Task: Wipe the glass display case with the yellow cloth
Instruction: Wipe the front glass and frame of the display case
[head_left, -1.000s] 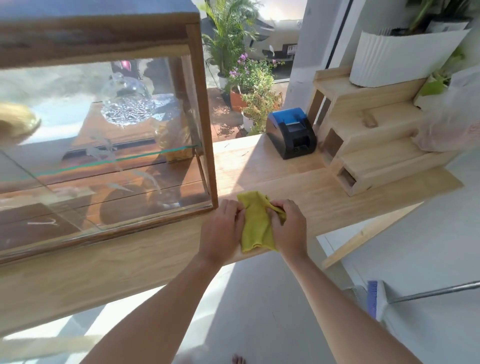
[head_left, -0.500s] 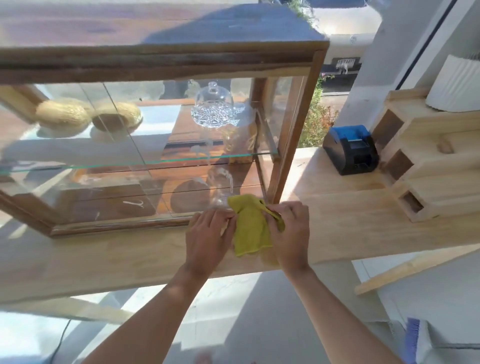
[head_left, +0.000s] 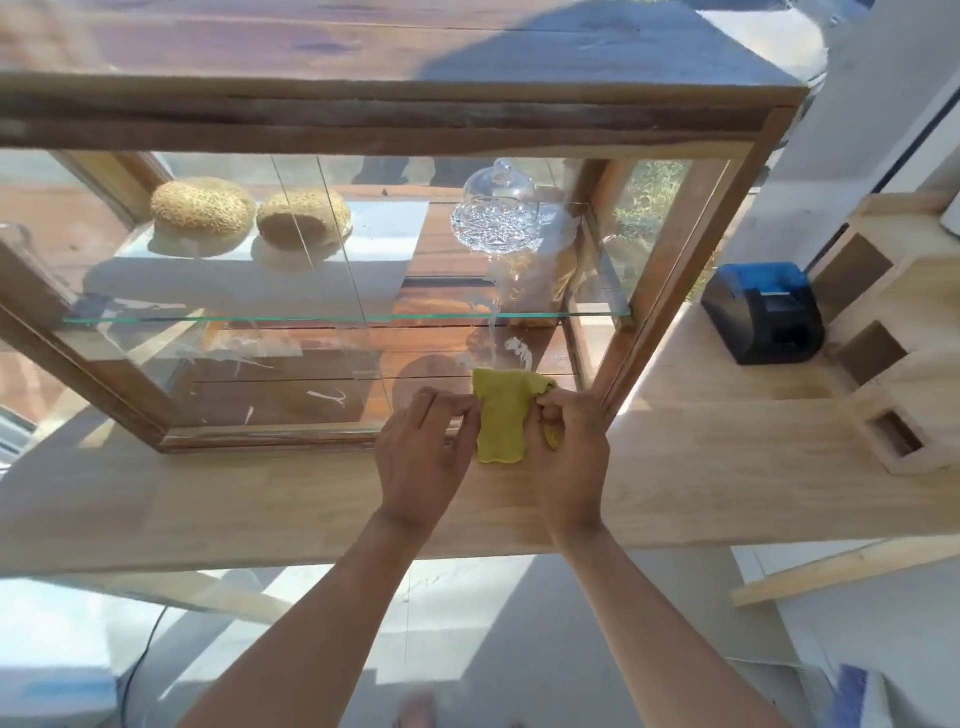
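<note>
A wood-framed glass display case (head_left: 395, 124) stands on a pale wooden counter (head_left: 727, 467). Its front pane carries white smears near the lower right. The yellow cloth (head_left: 503, 421) hangs folded between both hands, just in front of the case's lower right corner. My left hand (head_left: 423, 457) pinches the cloth's left edge. My right hand (head_left: 571, 452) grips its right edge, with a bit of cloth poking out under the fingers. Both hands hover over the counter, close to the bottom frame rail.
Inside the case, two round loaves (head_left: 202, 210) and a cut-glass dome (head_left: 496, 208) sit on a glass shelf. A black and blue receipt printer (head_left: 763, 312) stands right of the case, beside a stepped wooden rack (head_left: 893, 353). Floor lies below the counter edge.
The view has swung left and up, so the case now fills the frame. Both hands with the cloth have moved from beside the case's corner to in front of its lower right glass.
</note>
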